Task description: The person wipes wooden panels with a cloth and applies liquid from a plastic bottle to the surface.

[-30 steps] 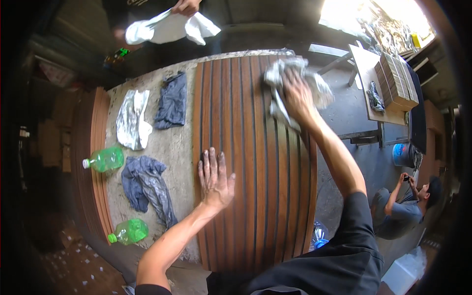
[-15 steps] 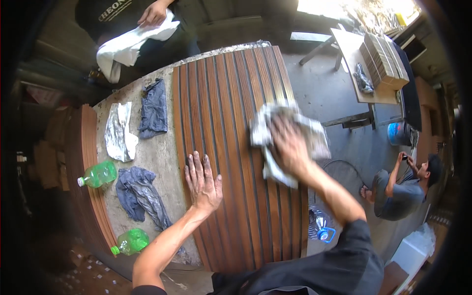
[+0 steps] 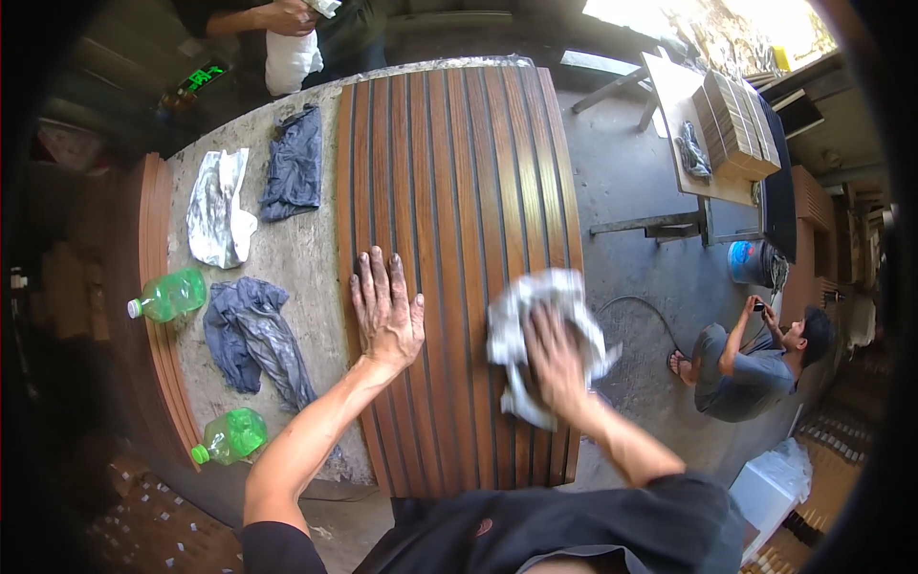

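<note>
I have the pale, stained table (image 3: pixel 317 287) stretching away before the camera, and along its right part lies the brown slatted panel (image 3: pixel 459 230), flat, dark grooves running its length. Off to the right I get a side table (image 3: pixel 669 115) on the grey floor. A stack of brown boards (image 3: pixel 153 239) runs along the worktable's left edge. Lower right on my view, a person (image 3: pixel 751 383) in a dark cap squats, a small dark device in both hands; at the far end, upper left, another person (image 3: pixel 349 38) in dark clothes holds a bunched white cloth (image 3: pixel 292 62). A bundle of cardboard (image 3: pixel 736 129) sits on the side table, and a blue bucket (image 3: pixel 744 261) stands on the floor near it. The pale, smudged rag (image 3: pixel 512 301) lies crumpled on the panel's right half, reaching past its right edge. Three more rags rest left of the panel: a smudged white one (image 3: pixel 218 210), a grey-blue one (image 3: pixel 294 163) just beside it, and another grey-blue one (image 3: pixel 249 330) nearer me. My left hand (image 3: pixel 387 311) is open, palm down near the panel's left edge, fingertips darkened. My right hand (image 3: pixel 555 359) presses on the crumpled rag; it is blurred, so I cannot tell whether the fingers grip any of it. Two green bottles (image 3: pixel 174 294) (image 3: pixel 235 433) lie on their sides by the stack.
</note>
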### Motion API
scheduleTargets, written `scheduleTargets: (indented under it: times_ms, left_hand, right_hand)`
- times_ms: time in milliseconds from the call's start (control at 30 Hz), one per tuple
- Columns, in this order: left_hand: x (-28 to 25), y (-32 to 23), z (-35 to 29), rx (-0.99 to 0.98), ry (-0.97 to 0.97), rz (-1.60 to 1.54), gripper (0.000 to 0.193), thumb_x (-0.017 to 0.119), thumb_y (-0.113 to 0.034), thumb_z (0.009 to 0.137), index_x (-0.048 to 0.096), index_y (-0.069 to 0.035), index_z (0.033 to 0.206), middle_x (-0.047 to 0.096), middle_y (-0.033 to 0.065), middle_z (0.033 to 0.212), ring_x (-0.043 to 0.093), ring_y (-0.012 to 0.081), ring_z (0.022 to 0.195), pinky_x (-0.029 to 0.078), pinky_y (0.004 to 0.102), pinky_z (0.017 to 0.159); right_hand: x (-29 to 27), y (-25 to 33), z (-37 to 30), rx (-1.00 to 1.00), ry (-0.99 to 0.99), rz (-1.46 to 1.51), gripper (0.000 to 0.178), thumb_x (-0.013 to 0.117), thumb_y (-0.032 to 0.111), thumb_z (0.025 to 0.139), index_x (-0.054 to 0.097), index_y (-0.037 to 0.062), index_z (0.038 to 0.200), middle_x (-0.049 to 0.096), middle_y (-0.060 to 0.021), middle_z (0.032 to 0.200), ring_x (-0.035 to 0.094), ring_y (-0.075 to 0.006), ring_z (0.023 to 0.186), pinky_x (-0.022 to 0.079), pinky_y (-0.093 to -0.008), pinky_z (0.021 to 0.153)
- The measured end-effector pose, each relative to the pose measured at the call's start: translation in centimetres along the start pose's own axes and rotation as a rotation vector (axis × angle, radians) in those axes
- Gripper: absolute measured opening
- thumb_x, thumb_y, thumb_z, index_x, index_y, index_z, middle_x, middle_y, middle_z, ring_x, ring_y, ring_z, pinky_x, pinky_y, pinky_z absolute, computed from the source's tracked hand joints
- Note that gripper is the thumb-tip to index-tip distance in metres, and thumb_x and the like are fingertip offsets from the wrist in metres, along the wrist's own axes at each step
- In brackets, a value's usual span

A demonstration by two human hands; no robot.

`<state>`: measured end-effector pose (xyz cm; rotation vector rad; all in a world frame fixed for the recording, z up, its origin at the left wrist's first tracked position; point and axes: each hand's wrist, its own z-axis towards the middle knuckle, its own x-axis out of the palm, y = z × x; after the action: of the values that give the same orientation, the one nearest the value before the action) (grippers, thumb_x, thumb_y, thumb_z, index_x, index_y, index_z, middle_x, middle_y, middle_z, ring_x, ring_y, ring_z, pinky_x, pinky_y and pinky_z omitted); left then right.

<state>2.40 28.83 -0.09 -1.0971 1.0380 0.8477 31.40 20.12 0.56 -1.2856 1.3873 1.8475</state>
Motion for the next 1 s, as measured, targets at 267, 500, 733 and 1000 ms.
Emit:
scheduleTargets:
  times_ms: [267,500,733,1000]
  left_hand:
    - [-0.8,-0.3,-0.2,0.02,0.018,0.018,0.066,0.038,-0.034,0.106,0.018,-0.004,0.16,0.01,0.0252,0.167,0.01,0.0448,0.154,0.01,0.0616,0.121]
    - [0.7,-1.0,1.0,0.069,-0.041,0.013,0.065,0.038,-0.037,0.106,0.024,-0.002,0.159,0.014,0.0257,0.166,0.012,0.0446,0.153,0.012,0.0606,0.121]
    - [1.3,0.4,-0.1,0.047,-0.08,0.036,0.067,0.046,-0.03,0.103,0.022,-0.003,0.16,0.012,0.0237,0.167,0.01,0.0425,0.154,0.01,0.0586,0.122]
    - [-0.2,1.0,-0.7,0.022,-0.015,0.063,0.069,0.048,-0.026,0.101,0.02,0.0,0.159,0.011,0.0267,0.166,0.009,0.0447,0.154,0.009,0.0592,0.122]
  right_hand:
    - [-2.9,-11.3,25.8,-0.047,-0.355,-0.218,0.06,0.056,0.028,0.098,0.042,-0.0081,0.145,0.042,-0.033,0.149,0.043,-0.0478,0.138,0.038,-0.0506,0.115]
    - [-3.8,-17.4,32.9,0.013,-0.569,-0.322,0.052,0.051,0.025,0.095,0.055,-0.0085,0.135,0.048,-0.0298,0.147,0.045,-0.0428,0.138,0.039,-0.0511,0.113]
    - [-0.5,5.0,-7.6,0.147,-0.028,-0.153,0.066,0.06,0.022,0.091,0.042,-0.0093,0.146,0.037,-0.0303,0.155,0.031,-0.0442,0.148,0.024,-0.0551,0.12]
    - [-1.1,-0.3,4.9,0.167,-0.159,-0.134,0.06,0.054,0.019,0.095,0.04,-0.0072,0.148,0.04,-0.0306,0.152,0.033,-0.0453,0.146,0.026,-0.0547,0.12]
